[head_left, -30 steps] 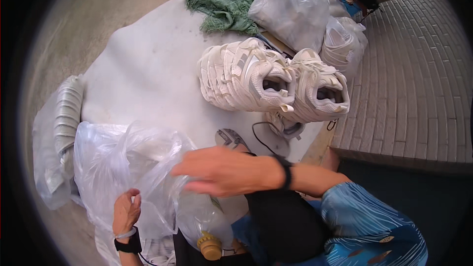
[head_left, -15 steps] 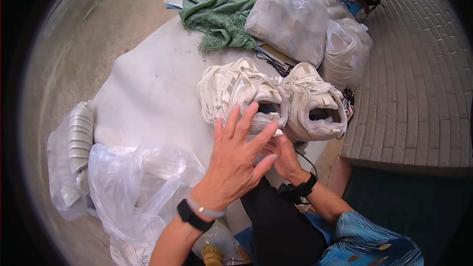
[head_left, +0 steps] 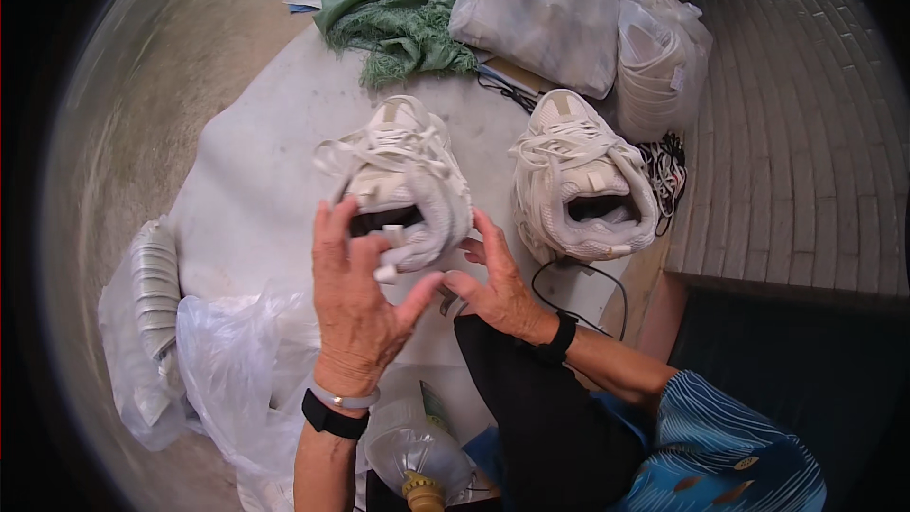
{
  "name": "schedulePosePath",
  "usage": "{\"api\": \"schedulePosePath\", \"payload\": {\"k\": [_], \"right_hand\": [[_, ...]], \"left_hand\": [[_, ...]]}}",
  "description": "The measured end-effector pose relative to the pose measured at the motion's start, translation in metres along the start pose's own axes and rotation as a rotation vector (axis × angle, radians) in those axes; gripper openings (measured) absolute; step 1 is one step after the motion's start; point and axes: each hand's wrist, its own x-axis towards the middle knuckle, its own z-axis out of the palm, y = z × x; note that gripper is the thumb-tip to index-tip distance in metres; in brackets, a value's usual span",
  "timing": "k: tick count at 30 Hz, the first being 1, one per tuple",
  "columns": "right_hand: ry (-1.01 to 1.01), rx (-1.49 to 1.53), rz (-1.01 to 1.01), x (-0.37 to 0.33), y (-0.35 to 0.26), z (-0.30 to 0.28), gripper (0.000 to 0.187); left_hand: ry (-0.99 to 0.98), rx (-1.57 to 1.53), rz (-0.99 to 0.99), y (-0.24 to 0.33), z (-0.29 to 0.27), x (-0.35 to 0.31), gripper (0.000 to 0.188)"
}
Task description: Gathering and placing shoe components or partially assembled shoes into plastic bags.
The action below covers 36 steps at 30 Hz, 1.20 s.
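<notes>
White mesh covers a chunky sneaker (head_left: 403, 166) on the left side of a pale sheet (head_left: 265, 152), directly in front of the person. Its long axis runs away from the body, nearly straight: the toe points to the far side, while the heel and open collar face the person. A matching second sneaker (head_left: 559, 171) sits apart to its right, toe also pointing away but angled slightly left.

The left hand (head_left: 355, 299) is unclenched, its fingers spread at the left of the first sneaker's collar. The right hand (head_left: 502, 289) is likewise loosely curved beside the heel's right side. Both thumbs stand off the shoe; whether any fingertip presses on it, I cannot tell.

For steady handling, even support from both sides of the heel seems best, since the collar looks soft. Fingers should avoid the loose laces (head_left: 334, 156), which could snag, and the toe is best held in line.
</notes>
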Motion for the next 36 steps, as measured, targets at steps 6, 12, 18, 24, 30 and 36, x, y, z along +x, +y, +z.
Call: {"api": "schedulePosePath", "payload": {"k": [6, 12, 18, 24, 30, 36], "right_hand": [[-0.158, -0.297, -0.271, 0.017, 0.001, 0.007, 0.070], [0.064, -0.096, -0.132, 0.027, -0.012, 0.009, 0.067], [-0.070, -0.300, -0.145, 0.027, 0.037, 0.002, 0.065], [0.043, -1.610, -0.635, 0.030, -0.002, 0.012, 0.048], [-0.080, -1.892, -0.690, 0.034, 0.026, 0.035, 0.047], [-0.246, -0.985, -0.356, 0.017, 0.097, 0.042, 0.061]], "left_hand": [[0.025, -0.194, -0.283, -0.016, -0.020, -0.005, 0.051], [-0.053, -0.205, -0.350, -0.044, -0.031, -0.036, 0.048], [-0.155, -0.161, -0.482, -0.046, -0.024, -0.062, 0.047], [-0.199, -0.196, -0.577, -0.070, -0.023, -0.086, 0.067], [-0.106, -0.384, -0.804, -0.110, -0.009, -0.123, 0.099], [-0.068, -0.479, -0.874, -0.135, 0.000, -0.150, 0.096]]}}
